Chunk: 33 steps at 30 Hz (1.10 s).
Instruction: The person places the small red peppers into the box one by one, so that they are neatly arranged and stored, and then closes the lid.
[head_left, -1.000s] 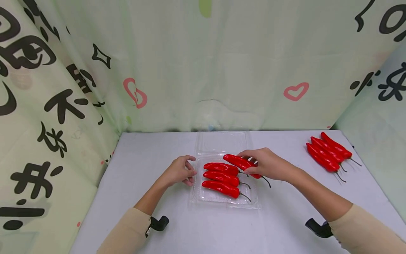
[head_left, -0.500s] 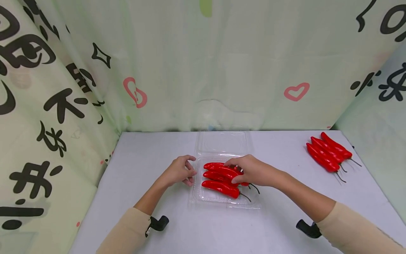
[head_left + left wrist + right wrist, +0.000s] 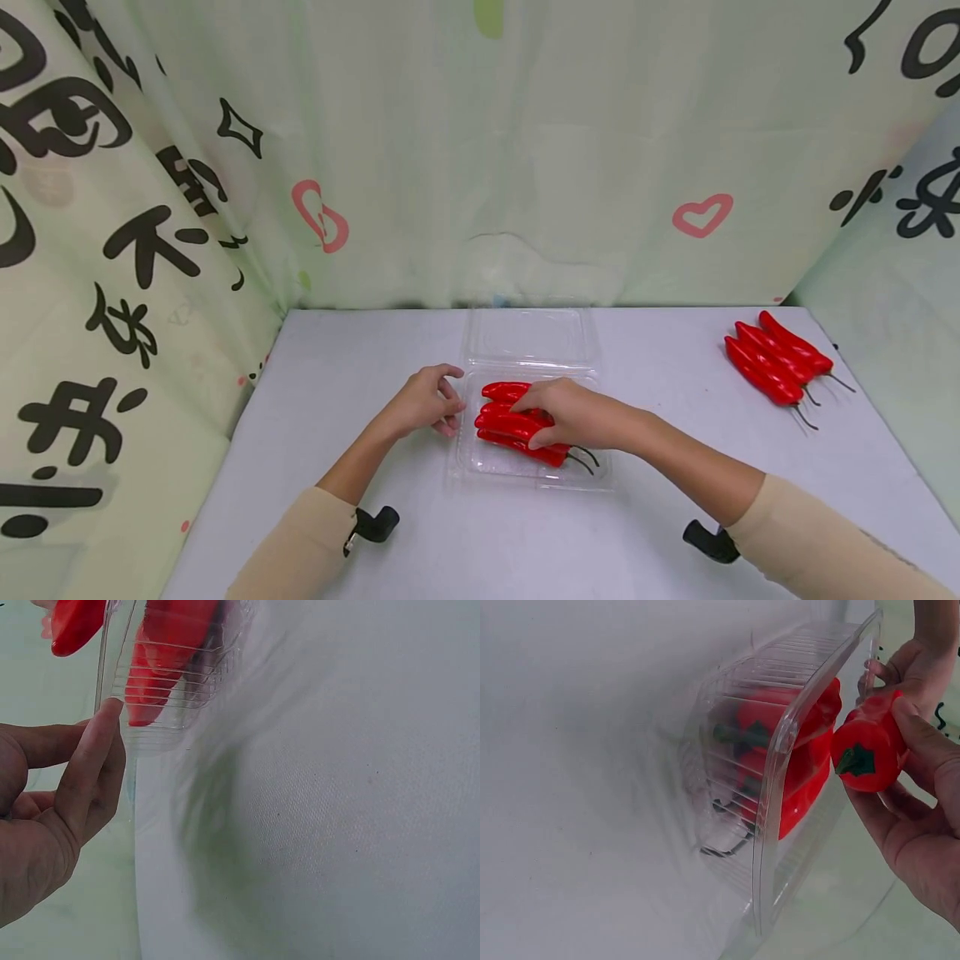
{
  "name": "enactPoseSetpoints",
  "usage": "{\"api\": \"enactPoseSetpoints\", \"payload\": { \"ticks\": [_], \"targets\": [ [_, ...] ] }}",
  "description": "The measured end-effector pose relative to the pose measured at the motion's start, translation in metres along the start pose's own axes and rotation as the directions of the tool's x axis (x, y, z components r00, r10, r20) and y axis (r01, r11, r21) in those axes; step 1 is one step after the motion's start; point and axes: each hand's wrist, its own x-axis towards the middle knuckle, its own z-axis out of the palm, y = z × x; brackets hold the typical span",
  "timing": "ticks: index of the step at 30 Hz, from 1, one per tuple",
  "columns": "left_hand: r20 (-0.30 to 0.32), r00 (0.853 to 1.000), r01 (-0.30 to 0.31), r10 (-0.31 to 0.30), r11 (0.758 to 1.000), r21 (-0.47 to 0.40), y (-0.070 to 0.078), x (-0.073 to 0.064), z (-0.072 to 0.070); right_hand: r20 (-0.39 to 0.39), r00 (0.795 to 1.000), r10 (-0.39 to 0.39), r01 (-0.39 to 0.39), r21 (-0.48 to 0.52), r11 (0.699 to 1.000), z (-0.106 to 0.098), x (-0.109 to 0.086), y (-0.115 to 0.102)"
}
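Note:
My right hand (image 3: 577,412) grips a red chili pepper (image 3: 498,423) between thumb and fingers, above other red peppers in a clear plastic clamshell box (image 3: 487,473). In the right wrist view, the held pepper (image 3: 864,742) shows its green stem end, above the rim of the box (image 3: 769,795). Peppers inside the box (image 3: 802,780) lie side by side, stems pointing right in the head view, partly hidden by my hand. At the left side of the box, my left hand (image 3: 429,404) has its fingers loosely bent; in the left wrist view a fingertip (image 3: 111,709) meets the box's edge.
The clear lid (image 3: 531,340) lies folded back behind the box. Three more red peppers (image 3: 780,358) lie at the table's back right corner. A printed curtain (image 3: 487,167) hangs behind and beside the white table (image 3: 360,350).
My right hand has carried the pepper left and toward me, from the box's back right to over the peppers at its front. The left hand stays where it was.

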Motion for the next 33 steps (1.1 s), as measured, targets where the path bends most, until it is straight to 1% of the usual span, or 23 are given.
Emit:
{"api": "enactPoseSetpoints", "payload": {
  "ticks": [4, 10, 18, 23, 27, 33],
  "targets": [
    [0.000, 1.000, 0.004, -0.004, 1.000, 0.006, 0.000, 0.001, 0.000, 0.008, 1.000, -0.027, 0.027, -0.030, 0.999, 0.005, 0.003, -0.003],
    [-0.002, 1.000, 0.006, -0.006, 1.000, 0.013, 0.000, 0.000, -0.001, 0.031, 0.999, -0.041, 0.043, -0.057, 0.997, 0.012, 0.007, -0.005],
    [0.005, 1.000, -0.005, 0.005, 1.000, 0.006, 0.000, 0.000, 0.000, 0.043, 0.999, -0.009, 0.013, -0.091, 0.996, 0.018, 0.010, -0.006],
    [0.007, 1.000, -0.005, 0.005, 1.000, 0.006, 0.001, 0.000, 0.000, 0.034, 0.999, -0.029, 0.032, -0.090, 0.995, 0.021, 0.010, -0.005],
    [0.006, 1.000, -0.008, 0.008, 1.000, 0.010, 0.002, -0.001, 0.000, 0.030, 0.999, -0.045, 0.048, -0.110, 0.993, 0.022, 0.010, -0.006],
    [0.002, 1.000, -0.007, 0.007, 1.000, 0.013, 0.003, -0.002, 0.000, 0.036, 0.999, -0.021, 0.026, -0.127, 0.992, 0.024, 0.010, -0.009]
  ]
}}
